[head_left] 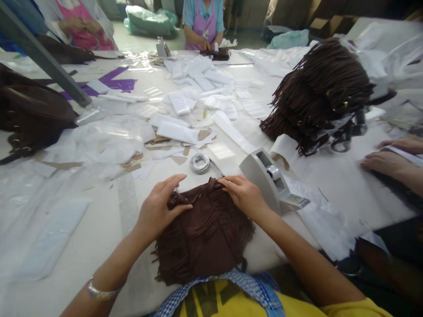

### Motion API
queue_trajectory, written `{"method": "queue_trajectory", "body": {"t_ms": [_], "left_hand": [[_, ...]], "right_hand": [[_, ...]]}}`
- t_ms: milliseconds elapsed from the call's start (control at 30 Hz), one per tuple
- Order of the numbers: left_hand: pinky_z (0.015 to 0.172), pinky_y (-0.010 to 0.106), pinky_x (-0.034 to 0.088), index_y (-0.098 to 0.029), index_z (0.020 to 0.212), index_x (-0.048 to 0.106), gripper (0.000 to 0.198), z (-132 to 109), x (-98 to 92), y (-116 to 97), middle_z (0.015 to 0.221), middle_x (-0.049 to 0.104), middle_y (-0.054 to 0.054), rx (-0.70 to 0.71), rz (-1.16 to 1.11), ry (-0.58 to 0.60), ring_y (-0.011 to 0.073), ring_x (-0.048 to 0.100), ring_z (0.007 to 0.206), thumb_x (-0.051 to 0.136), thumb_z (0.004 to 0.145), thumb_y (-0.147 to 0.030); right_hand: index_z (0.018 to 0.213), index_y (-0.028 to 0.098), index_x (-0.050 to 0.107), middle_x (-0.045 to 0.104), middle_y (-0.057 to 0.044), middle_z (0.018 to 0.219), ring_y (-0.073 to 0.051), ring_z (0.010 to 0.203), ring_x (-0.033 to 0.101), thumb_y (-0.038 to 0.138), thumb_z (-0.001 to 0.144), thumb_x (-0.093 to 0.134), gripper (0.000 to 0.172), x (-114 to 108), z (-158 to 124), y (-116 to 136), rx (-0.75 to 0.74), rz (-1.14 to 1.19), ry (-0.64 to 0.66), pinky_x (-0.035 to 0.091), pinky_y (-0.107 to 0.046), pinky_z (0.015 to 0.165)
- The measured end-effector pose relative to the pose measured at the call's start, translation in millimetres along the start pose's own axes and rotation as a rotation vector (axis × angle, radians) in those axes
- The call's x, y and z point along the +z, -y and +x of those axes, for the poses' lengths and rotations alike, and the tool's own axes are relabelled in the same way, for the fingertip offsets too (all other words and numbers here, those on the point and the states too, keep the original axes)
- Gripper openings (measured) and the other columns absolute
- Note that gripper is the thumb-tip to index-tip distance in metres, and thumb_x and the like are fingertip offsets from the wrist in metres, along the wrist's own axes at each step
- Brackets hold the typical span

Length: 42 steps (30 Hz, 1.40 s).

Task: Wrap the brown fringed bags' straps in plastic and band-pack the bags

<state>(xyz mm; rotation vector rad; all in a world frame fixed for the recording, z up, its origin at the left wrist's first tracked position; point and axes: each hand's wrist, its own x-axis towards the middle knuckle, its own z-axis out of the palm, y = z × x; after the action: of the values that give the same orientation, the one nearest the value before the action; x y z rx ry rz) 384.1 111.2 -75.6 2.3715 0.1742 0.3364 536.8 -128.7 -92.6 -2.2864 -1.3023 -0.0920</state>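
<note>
A dark brown fringed bag (pixel 211 229) lies flat on the table right in front of me, its fringe spreading out at both sides. My left hand (pixel 158 202) grips a bunched brown part at its upper left corner, thumb on the near side and fingers on the far side. At the upper right edge, my right hand (pixel 243 193) pinches the bag, with the fingertips partly hidden. Just beyond the bag rests a coil of silvery wire or ties (pixel 200 163). A grey tape dispenser (pixel 269 180) stands close to my right forearm.
Piled brown fringed bags (pixel 324 92) stand at the right, more brown bags (pixel 36 114) at the left beside a metal pole (pixel 49 57). White paper packets (pixel 178 131) and clear plastic (pixel 99 141) litter the middle. Co-workers' hands (pixel 390 163) work at right and across the table.
</note>
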Motion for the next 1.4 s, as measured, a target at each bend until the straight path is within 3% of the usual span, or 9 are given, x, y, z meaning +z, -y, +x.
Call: {"method": "queue_trajectory", "body": {"t_ms": [100,200,333,467,600,833,1067,1200,1400], "left_hand": [[0.088,0.038,0.054,-0.026,0.141,0.042,0.082,8,-1.0,9,0.118,0.068,0.008,-0.167,-0.15,0.228,0.0246,0.068,0.1,0.08,0.071,-0.045],[0.08,0.034,0.054,-0.022,0.131,0.053,0.07,12,-6.8,7,0.098,0.07,0.005,-0.206,-0.186,0.358,0.0218,0.069,0.085,0.079,0.07,-0.046],[0.067,0.027,0.05,-0.022,0.124,0.06,0.059,9,-13.8,-2,0.082,0.066,0.0,-0.18,-0.175,0.315,0.0172,0.064,0.071,0.078,0.072,-0.044],[0.068,0.027,0.051,-0.023,0.118,0.064,0.049,-2,-13.8,-6,0.086,0.07,0.001,-0.212,-0.228,0.266,0.0182,0.066,0.076,0.079,0.073,-0.037],[0.078,0.03,0.055,-0.024,0.112,0.067,0.043,-13,-10.5,-6,0.102,0.073,0.004,-0.177,-0.204,0.169,0.0214,0.069,0.088,0.08,0.073,-0.038],[0.09,0.034,0.052,-0.024,0.116,0.065,0.026,-30,-2.3,-18,0.113,0.072,0.006,0.134,0.058,0.024,0.021,0.067,0.101,0.062,0.09,-0.024],[0.076,0.033,0.05,-0.019,0.117,0.06,0.027,-53,-1.9,-57,0.103,0.073,0.008,0.507,0.195,0.182,0.0195,0.067,0.085,0.047,0.094,-0.012],[0.07,0.029,0.05,-0.021,0.115,0.061,0.025,-50,-16.4,-63,0.091,0.072,0.006,0.348,0.146,0.277,0.0181,0.066,0.078,0.045,0.096,-0.021],[0.062,0.025,0.046,-0.021,0.081,0.071,0.018,18,-5.6,-48,0.082,0.07,0.005,0.177,0.275,0.405,0.0174,0.066,0.072,0.056,0.087,-0.015]], "right_hand": [[0.114,0.025,0.067,0.07,-0.006,0.111,-0.021,0.101,0.065,0.024,0.095,0.058,0.022,6,6,0,-0.029,-0.005,0.048,0.054,-0.03,0.083],[0.107,0.023,0.069,0.071,-0.005,0.106,-0.019,0.098,0.065,0.025,0.096,0.056,0.017,9,13,2,-0.086,0.044,0.068,0.053,-0.028,0.082],[0.101,0.023,0.072,0.072,-0.005,0.097,-0.017,0.089,0.068,0.025,0.097,0.054,0.018,15,9,1,0.027,0.134,-0.069,0.052,-0.027,0.082],[0.092,0.021,0.075,0.074,-0.003,0.08,-0.019,0.076,0.07,0.027,0.092,0.059,0.017,29,-1,-4,0.356,0.33,-0.225,0.054,-0.029,0.077],[0.091,0.02,0.076,0.069,0.0,0.059,-0.019,0.06,0.069,0.036,0.093,0.057,0.025,37,-6,-9,0.627,0.525,-0.112,0.055,-0.029,0.067],[0.126,0.026,0.063,0.064,-0.008,0.129,-0.023,0.119,0.06,0.016,0.094,0.053,0.035,4,-13,30,0.188,0.236,-0.349,0.046,-0.042,0.106],[0.137,0.025,0.051,0.051,-0.007,0.146,-0.02,0.126,0.056,0.002,0.089,0.045,0.054,-23,-20,67,-0.217,0.12,0.242,0.052,-0.034,0.101],[0.114,0.017,0.064,0.069,-0.012,0.117,-0.022,0.103,0.068,0.012,0.094,0.049,0.026,-23,-32,61,-0.283,0.038,0.16,0.058,-0.033,0.086],[0.119,0.019,0.063,0.072,-0.013,0.108,-0.02,0.096,0.069,0.011,0.094,0.05,0.029,-9,-48,49,-0.359,0.116,-0.057,0.059,-0.034,0.081]]}}
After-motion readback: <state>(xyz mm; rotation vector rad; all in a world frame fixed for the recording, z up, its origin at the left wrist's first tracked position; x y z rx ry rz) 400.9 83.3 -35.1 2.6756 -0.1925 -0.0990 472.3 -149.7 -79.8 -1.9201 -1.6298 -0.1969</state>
